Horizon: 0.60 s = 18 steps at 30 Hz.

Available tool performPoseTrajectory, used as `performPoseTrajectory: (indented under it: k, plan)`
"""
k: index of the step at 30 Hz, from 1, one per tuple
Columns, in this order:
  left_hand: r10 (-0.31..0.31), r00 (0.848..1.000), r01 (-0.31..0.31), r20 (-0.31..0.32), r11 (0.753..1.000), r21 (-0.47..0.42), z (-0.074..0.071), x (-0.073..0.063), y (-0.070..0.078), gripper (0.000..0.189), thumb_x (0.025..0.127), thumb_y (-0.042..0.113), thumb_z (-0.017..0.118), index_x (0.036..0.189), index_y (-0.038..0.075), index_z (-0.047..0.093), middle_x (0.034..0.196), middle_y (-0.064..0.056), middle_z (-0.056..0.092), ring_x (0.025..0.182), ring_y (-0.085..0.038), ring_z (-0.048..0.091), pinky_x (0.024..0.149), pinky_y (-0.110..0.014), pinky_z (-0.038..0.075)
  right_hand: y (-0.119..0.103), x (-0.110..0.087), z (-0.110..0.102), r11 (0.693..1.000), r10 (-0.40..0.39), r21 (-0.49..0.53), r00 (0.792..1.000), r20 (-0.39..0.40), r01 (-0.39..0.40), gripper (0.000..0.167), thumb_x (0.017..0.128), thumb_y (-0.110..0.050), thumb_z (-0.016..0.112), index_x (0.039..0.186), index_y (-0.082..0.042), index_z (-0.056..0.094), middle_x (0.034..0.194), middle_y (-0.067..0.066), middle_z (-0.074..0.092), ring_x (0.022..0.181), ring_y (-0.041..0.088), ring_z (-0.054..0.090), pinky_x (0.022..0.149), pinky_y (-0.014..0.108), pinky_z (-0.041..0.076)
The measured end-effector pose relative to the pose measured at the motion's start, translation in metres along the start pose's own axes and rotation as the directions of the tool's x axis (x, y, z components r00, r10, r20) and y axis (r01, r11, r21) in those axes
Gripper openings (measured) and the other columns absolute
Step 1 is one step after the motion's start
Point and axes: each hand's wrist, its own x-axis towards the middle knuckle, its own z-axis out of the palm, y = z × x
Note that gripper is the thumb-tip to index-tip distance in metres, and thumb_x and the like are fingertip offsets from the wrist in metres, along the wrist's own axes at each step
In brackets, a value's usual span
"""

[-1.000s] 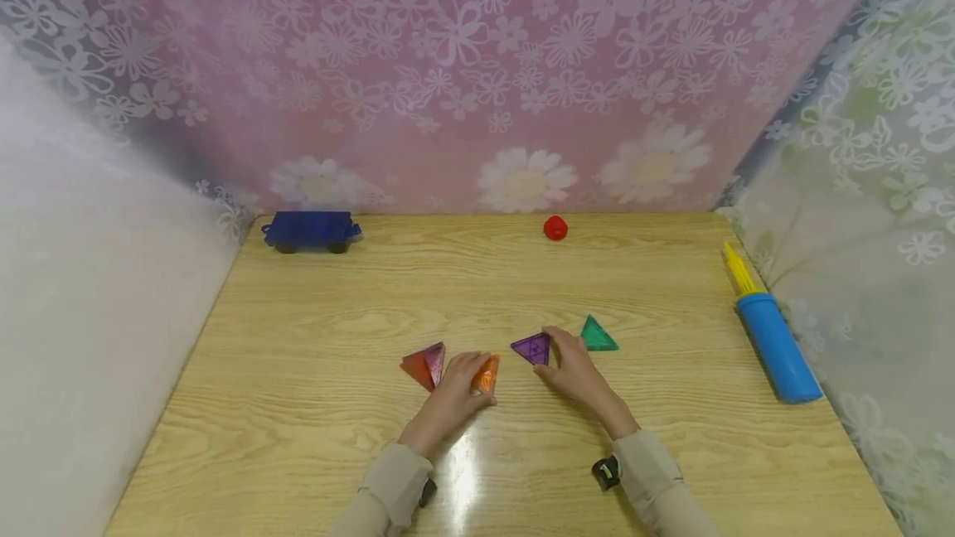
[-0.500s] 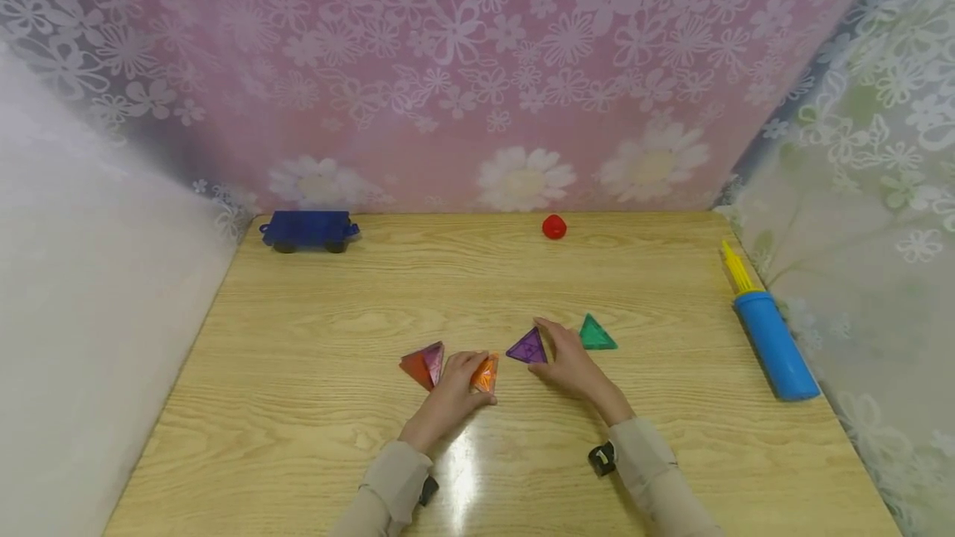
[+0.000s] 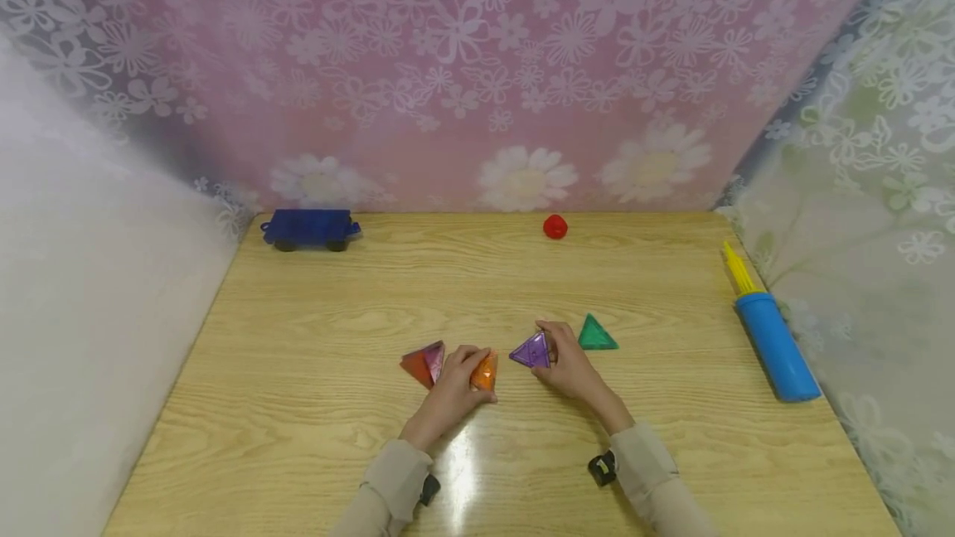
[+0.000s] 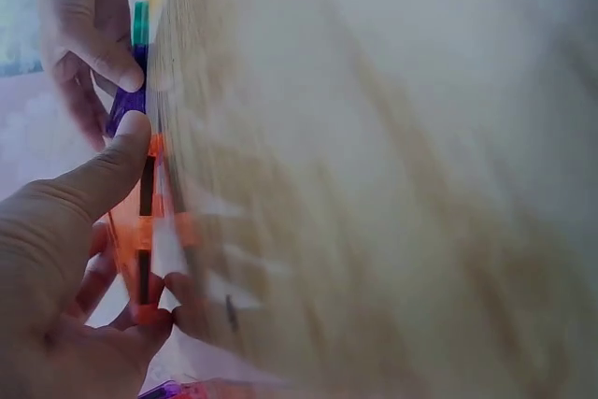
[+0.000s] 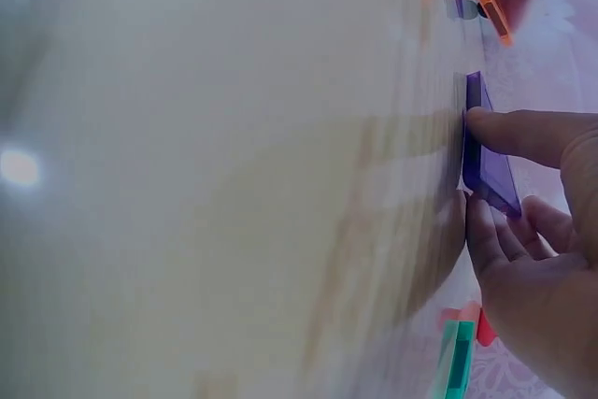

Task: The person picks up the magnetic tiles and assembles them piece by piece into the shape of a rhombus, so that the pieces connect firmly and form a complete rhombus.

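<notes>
My left hand (image 3: 451,392) pinches a translucent orange triangular tile (image 3: 486,372) by its edges, thumb at the near side and fingers at the far side. In the left wrist view the orange tile (image 4: 145,231) stands tilted on edge over the wood. My right hand (image 3: 572,365) pinches a purple triangular tile (image 3: 531,350), one point facing left toward the orange one, with a gap between them. The right wrist view shows the purple tile (image 5: 488,151) between thumb and fingers. Beside the left hand sits a red and pink triangular piece (image 3: 425,364), partly covered by it.
A green triangular tile (image 3: 597,334) lies just right of the right hand. At the back of the wooden table (image 3: 298,437) are a dark blue wheeled toy car base (image 3: 310,229) and a small red piece (image 3: 555,227). A blue and yellow hand pump (image 3: 776,346) lies along the right edge.
The purple tile in my right hand has shifted slightly and tilted, now catching the light. My left hand keeps hold of the orange tile almost in place.
</notes>
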Motion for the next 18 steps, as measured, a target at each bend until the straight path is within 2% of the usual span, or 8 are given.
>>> performPoseTrajectory:
  k: [3, 6, 9, 12, 15, 18]
  plan:
    - [0.003, 1.0, -0.003, 0.002, 1.0, 0.0, -0.0014, 0.001, 0.0017, 0.069, 0.078, 0.02, 0.078, 0.138, 0.004, 0.049, 0.127, -0.008, 0.047, 0.111, -0.025, 0.049, 0.086, -0.036, 0.051, -0.0009, -0.0017, -0.0012, 1.0, 0.003, -0.01, 1.0, 0.003, -0.003, 0.074, 0.074, 0.0, 0.078, 0.138, 0.006, 0.041, 0.123, 0.022, 0.047, 0.083, 0.019, 0.045, 0.069, 0.029, 0.042]
    - [-0.009, 1.0, 0.009, 0.014, 1.0, -0.022, -0.0018, 0.0013, 0.0024, 0.068, 0.078, 0.02, 0.078, 0.138, 0.005, 0.048, 0.127, -0.008, 0.046, 0.107, -0.022, 0.051, 0.083, -0.032, 0.052, 0.0003, -0.0027, -0.0035, 1.0, 0.006, 0.007, 0.999, 0.047, -0.006, 0.071, 0.076, 0.002, 0.075, 0.138, 0.006, 0.041, 0.114, 0.02, 0.052, 0.081, 0.018, 0.048, 0.066, 0.027, 0.043]
    - [-0.032, 0.999, 0.034, 0.02, 0.997, -0.065, -0.001, 0.0009, 0.0025, 0.068, 0.078, 0.019, 0.078, 0.138, 0.005, 0.048, 0.126, -0.01, 0.045, 0.104, -0.022, 0.051, 0.082, -0.032, 0.051, 0.0017, -0.0047, -0.0056, 0.998, -0.008, 0.059, 0.995, 0.099, 0.003, 0.072, 0.078, 0.005, 0.072, 0.141, 0.002, 0.038, 0.109, 0.016, 0.057, 0.082, 0.018, 0.052, 0.066, 0.025, 0.045]
    - [-0.064, 0.998, 0.066, 0.023, 0.993, -0.099, 0.0003, 0.0008, 0.0026, 0.068, 0.079, 0.019, 0.078, 0.138, 0.003, 0.048, 0.126, -0.013, 0.046, 0.103, -0.023, 0.051, 0.082, -0.032, 0.05, 0.004, -0.007, -0.0062, 0.99, -0.055, 0.133, 0.989, 0.136, 0.037, 0.072, 0.079, 0.009, 0.068, 0.142, 0.0, 0.033, 0.109, 0.018, 0.06, 0.083, 0.018, 0.056, 0.065, 0.024, 0.045]
    - [-0.083, 0.996, 0.085, 0.025, 0.99, -0.116, 0.0017, 0.0007, 0.0021, 0.07, 0.079, 0.02, 0.077, 0.139, 0.001, 0.046, 0.126, -0.016, 0.046, 0.103, -0.024, 0.052, 0.081, -0.032, 0.049, 0.0058, -0.0082, -0.0061, 0.981, -0.059, 0.191, 0.984, 0.168, 0.026, 0.07, 0.081, 0.01, 0.065, 0.141, 0.0, 0.032, 0.107, 0.02, 0.061, 0.082, 0.017, 0.056, 0.065, 0.024, 0.044]
    - [-0.084, 0.996, 0.087, 0.027, 0.987, -0.132, 0.0029, 0.001, 0.0007, 0.07, 0.08, 0.02, 0.076, 0.14, 0.0, 0.044, 0.126, -0.016, 0.045, 0.106, -0.026, 0.052, 0.085, -0.035, 0.05, 0.0059, -0.0084, -0.0063, 0.982, -0.046, 0.188, 0.981, 0.19, 0.01, 0.067, 0.082, 0.008, 0.065, 0.141, -0.002, 0.036, 0.104, 0.017, 0.062, 0.079, 0.015, 0.053, 0.064, 0.023, 0.042]
